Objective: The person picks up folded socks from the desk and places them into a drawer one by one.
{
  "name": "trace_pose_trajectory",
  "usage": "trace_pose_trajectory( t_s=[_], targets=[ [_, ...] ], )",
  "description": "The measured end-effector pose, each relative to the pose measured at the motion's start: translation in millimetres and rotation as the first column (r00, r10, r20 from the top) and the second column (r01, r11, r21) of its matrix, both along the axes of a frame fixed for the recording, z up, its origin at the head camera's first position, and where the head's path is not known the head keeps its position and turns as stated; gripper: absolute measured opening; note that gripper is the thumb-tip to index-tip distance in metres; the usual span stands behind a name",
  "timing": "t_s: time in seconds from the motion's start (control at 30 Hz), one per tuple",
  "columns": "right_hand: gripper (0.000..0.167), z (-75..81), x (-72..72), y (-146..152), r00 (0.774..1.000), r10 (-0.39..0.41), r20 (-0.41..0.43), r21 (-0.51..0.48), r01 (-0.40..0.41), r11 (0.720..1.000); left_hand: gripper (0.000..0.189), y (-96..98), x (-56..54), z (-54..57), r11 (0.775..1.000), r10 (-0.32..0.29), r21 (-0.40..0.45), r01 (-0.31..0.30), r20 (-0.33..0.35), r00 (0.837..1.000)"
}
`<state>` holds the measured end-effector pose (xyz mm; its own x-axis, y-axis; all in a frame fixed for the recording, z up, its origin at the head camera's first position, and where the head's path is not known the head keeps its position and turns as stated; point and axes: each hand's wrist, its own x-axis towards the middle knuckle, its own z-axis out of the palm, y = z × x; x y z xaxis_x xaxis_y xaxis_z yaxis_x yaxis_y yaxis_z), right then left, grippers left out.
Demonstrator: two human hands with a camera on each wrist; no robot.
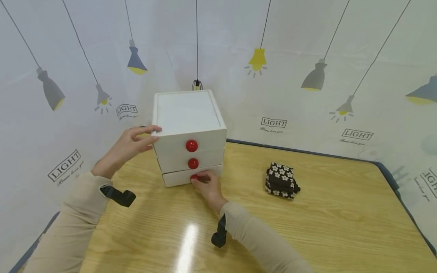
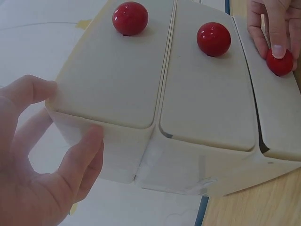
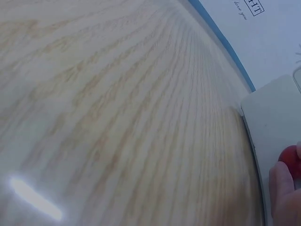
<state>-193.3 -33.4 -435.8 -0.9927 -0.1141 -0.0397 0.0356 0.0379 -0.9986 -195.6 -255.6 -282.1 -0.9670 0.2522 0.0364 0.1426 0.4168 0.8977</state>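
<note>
A white three-drawer cabinet (image 1: pixel 187 112) stands on the wooden table, a round red knob on each drawer front. My left hand (image 1: pixel 129 147) grips its upper left front corner; in the left wrist view the thumb and fingers (image 2: pixel 81 150) lie on two faces of that corner. Low at the front, my right hand (image 1: pixel 211 189) pinches the bottom knob (image 2: pixel 279 63) between thumb and fingers. The bottom drawer (image 1: pixel 177 178) sits slightly forward, with a dark gap along its edge. Above it, the middle knob (image 1: pixel 193 163) and top knob (image 1: pixel 192 146) are untouched.
A small black pouch with white flowers (image 1: pixel 280 180) lies on the table (image 1: pixel 327 220) right of the cabinet. Behind the table hangs a pale backdrop (image 1: pixel 235 87) printed with lamps. Each wrist carries a black camera mount (image 1: pixel 117 195).
</note>
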Motion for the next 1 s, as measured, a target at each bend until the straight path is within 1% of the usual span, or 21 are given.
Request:
trace_pose_trajectory(
  t_s=[0.13,0.23,0.33,0.43,0.53,0.63,0.73,0.83,1.0],
  targets=[
    [0.024,0.0,3.6,1.8,1.000,-0.011,0.015,0.030,0.011,1.000,0.048,2.0,-0.7,-0.5,1.000,0.000,-0.011,0.000,-0.011,1.000],
    [0.025,-10.8,7.4,3.7,1.000,-0.018,0.007,0.034,0.018,0.999,0.048,2.7,-1.5,1.4,1.000,0.001,-0.020,-0.002,-0.032,0.999],
    [0.023,-10.5,25.3,9.9,1.000,0.009,0.001,0.027,-0.009,1.000,0.047,2.4,-2.3,3.3,1.000,0.003,-0.026,-0.004,-0.041,0.999],
    [0.021,-7.8,48.5,19.3,0.998,0.059,0.004,0.019,-0.059,0.998,0.048,2.5,-2.6,3.7,1.000,0.007,-0.030,-0.008,-0.031,1.000],
    [0.022,-6.1,69.1,28.5,0.995,0.093,0.036,-0.013,-0.093,0.996,0.049,2.4,-2.3,2.7,1.000,0.009,-0.028,-0.010,-0.023,1.000],
    [0.024,-5.6,84.9,35.6,0.992,0.102,0.070,-0.056,-0.098,0.994,0.049,2.0,-1.9,1.5,1.000,0.010,-0.028,-0.011,-0.022,1.000],
    [0.025,-4.6,96.7,40.1,0.990,0.108,0.091,-0.070,-0.102,0.992,0.048,1.4,-1.6,0.4,0.999,0.015,-0.029,-0.015,-0.026,1.000],
    [0.025,-3.2,105.5,42.6,0.988,0.105,0.115,-0.058,-0.099,0.993,0.048,1.0,-1.7,-1.0,0.999,0.019,-0.026,-0.020,-0.025,1.000],
    [0.026,-3.3,115.7,46.3,0.983,0.115,0.143,-0.072,-0.106,0.992,0.049,0.8,-1.7,-1.5,1.000,0.012,-0.018,-0.012,-0.011,1.000]
  ],
)
